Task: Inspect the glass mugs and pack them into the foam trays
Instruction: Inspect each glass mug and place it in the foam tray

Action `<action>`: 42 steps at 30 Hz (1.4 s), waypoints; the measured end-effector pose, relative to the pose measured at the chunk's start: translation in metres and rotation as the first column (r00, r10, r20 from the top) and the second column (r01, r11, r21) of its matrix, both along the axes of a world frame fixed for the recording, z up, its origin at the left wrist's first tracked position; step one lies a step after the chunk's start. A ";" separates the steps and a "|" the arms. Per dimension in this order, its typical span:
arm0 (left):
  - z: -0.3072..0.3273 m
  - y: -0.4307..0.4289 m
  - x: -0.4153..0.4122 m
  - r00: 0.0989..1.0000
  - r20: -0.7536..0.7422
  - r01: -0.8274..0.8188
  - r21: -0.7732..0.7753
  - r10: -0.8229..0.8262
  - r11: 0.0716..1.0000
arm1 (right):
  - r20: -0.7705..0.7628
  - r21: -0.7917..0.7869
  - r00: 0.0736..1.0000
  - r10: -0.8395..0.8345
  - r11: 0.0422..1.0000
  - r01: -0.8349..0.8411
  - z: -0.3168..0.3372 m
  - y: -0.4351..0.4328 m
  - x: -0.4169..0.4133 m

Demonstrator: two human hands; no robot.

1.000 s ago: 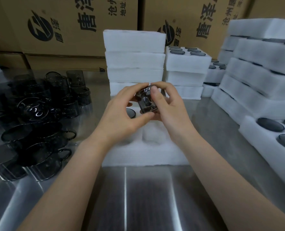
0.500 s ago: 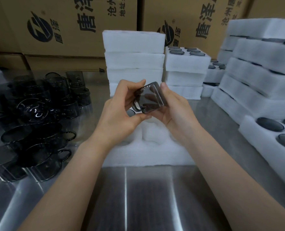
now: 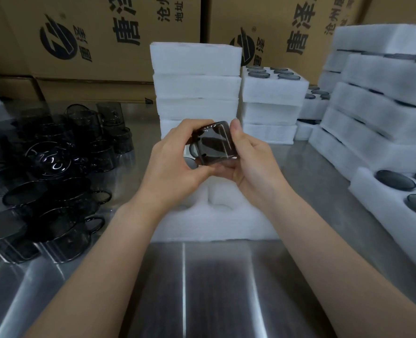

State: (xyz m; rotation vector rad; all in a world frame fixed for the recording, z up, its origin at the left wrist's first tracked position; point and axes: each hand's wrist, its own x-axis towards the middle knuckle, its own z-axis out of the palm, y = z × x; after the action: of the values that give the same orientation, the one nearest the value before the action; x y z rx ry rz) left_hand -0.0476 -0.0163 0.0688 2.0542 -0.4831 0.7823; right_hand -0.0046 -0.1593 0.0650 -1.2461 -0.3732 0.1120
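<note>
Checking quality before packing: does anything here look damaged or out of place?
Nothing stands out. The left hand and right hand hold the glass mug above the foam tray; no crack or chip is visible.

left hand (image 3: 175,164) and right hand (image 3: 253,162) hide the far pockets of the low white foam tray (image 3: 214,225). left of it, smoky dark glass mugs (image 3: 51,164) blur into one heap; right of it, a mug-filled foam tray (image 3: 367,198) is cropped.
</note>
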 end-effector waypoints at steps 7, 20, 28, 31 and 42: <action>-0.005 -0.001 0.001 0.994 0.027 0.110 -0.104 -0.108 0.988 | -0.033 0.117 0.998 0.055 0.992 -0.051 0.002 -0.004 0.004; -0.001 -0.001 -0.003 0.992 -0.041 0.115 -0.098 -0.120 0.989 | -0.016 0.118 0.995 0.095 0.989 -0.092 -0.002 -0.007 0.008; -0.002 -0.001 -0.003 0.989 0.106 0.097 0.032 -0.100 0.995 | -0.169 0.232 0.964 0.208 0.958 -0.166 0.005 -0.005 0.008; -0.003 0.000 -0.002 0.986 0.136 0.097 0.014 -0.098 0.995 | -0.264 0.220 0.894 0.361 0.925 -0.308 0.005 -0.009 0.009; -0.009 0.005 0.006 0.998 0.004 0.069 0.063 -0.069 0.996 | -0.145 0.163 0.971 0.190 0.973 -0.166 0.010 -0.017 0.010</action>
State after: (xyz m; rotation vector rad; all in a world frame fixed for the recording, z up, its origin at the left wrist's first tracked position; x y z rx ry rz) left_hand -0.0419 -0.0114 0.0597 2.0819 -0.5857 0.7406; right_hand 0.0051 -0.1758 0.0754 -1.0455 -0.3479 0.3306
